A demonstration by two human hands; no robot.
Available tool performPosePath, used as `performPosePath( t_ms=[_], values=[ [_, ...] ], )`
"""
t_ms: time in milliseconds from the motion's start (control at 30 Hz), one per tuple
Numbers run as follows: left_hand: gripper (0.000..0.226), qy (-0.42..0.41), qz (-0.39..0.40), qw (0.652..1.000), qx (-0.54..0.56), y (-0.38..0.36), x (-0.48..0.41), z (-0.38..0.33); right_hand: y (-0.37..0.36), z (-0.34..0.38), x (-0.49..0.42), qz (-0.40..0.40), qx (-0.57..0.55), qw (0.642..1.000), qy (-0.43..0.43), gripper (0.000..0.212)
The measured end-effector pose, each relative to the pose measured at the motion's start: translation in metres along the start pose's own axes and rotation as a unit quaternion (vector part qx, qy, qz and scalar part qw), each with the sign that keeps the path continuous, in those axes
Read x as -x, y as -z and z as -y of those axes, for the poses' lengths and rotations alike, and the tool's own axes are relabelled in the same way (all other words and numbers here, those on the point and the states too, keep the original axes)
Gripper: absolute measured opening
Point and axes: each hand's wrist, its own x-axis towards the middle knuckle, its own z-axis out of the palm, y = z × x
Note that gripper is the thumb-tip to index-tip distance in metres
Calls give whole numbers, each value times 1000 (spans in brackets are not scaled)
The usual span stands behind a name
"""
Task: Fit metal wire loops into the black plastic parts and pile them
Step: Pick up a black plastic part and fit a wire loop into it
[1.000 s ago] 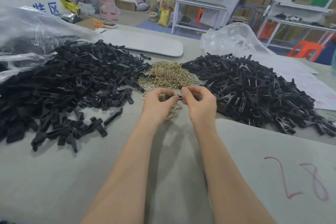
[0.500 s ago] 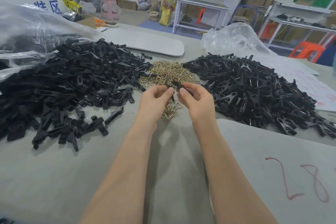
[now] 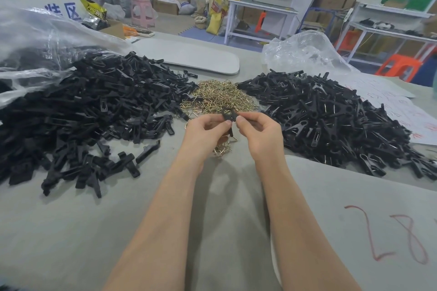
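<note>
Left hand [image 3: 208, 133] and right hand [image 3: 259, 133], fingers curled, pinch one black plastic part [image 3: 228, 114] between them above the brass wire loops [image 3: 218, 97] mid-surface.

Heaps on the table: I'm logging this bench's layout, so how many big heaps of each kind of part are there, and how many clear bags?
Heaps of black plastic parts: 2, left heap and right heap
Wire loop heap: 1
Clear bags: 2, left bag and right bag
Total: 5
</note>
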Motion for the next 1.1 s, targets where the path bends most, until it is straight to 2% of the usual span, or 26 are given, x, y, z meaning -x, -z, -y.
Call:
performPosePath(
  t_ms=[200, 333, 767, 900, 1033, 1100],
  values=[
    [15, -3, 16, 1000, -3, -1, 1, -1, 1, 0, -1, -13, -9, 1000, -22, 17],
    [8, 3, 7, 1000, 4, -1, 0, 0, 2, 0, -2, -6, -17, 999, -30, 22],
    [8, 2, 11, 1000, -11, 0, 0, 1, 4, 5, 1, 6, 4, 1000, -26, 20],
    [2, 5, 19, 999, 35, 1, 1, -3, 6, 7, 1, 26, -46, 998, -45, 18],
    [5, 13, 35, 997, 73, 0, 4, -7, 7, 8, 1, 57, -113, 989, -79, 10],
    [11, 30, 61, 994, 90, 2, 5, -9, 5, 8, 1, 85, -156, 979, -101, 13]
  ],
)
